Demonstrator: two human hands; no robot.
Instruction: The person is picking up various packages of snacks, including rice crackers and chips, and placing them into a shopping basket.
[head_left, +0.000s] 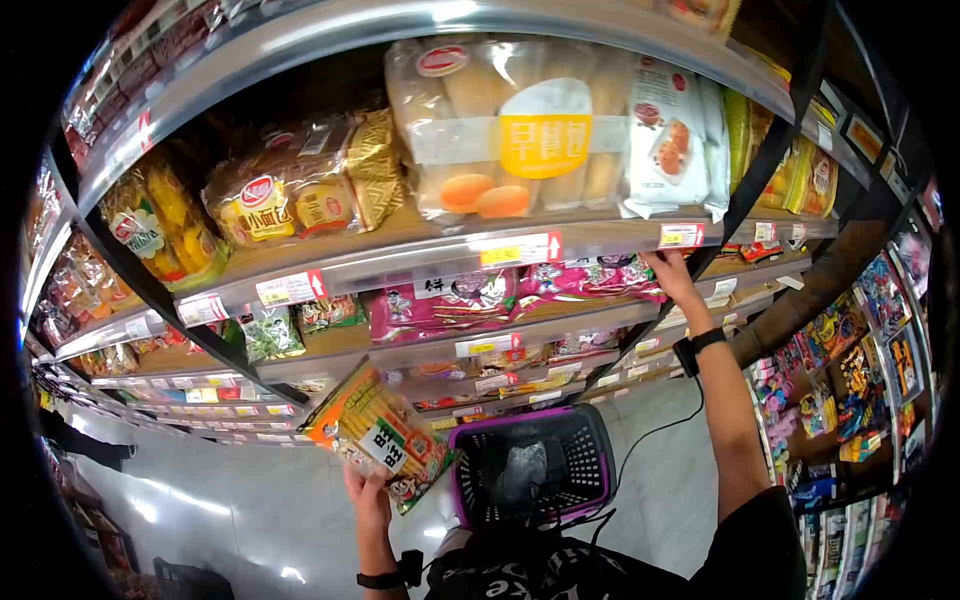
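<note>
My left hand (367,492) is closed around the lower edge of an orange and green snack bag (378,437), which shows long yellow sticks through its front. The bag is tilted, low in front of the shelves and left of the basket. My right hand (672,275) reaches to the shelf below the large bread packs, just under a price tag. Its fingers are at the right end of a row of pink snack packages (590,280); the fingertips are partly hidden, so a grip cannot be made out.
A black shopping basket (608,450) with a purple rim stands on the floor, with clear plastic inside. Above are a large bread pack (510,130), a white pack (672,140) and small breads (285,200). Shelf lips (400,262) jut out. A toy rack (830,370) stands right.
</note>
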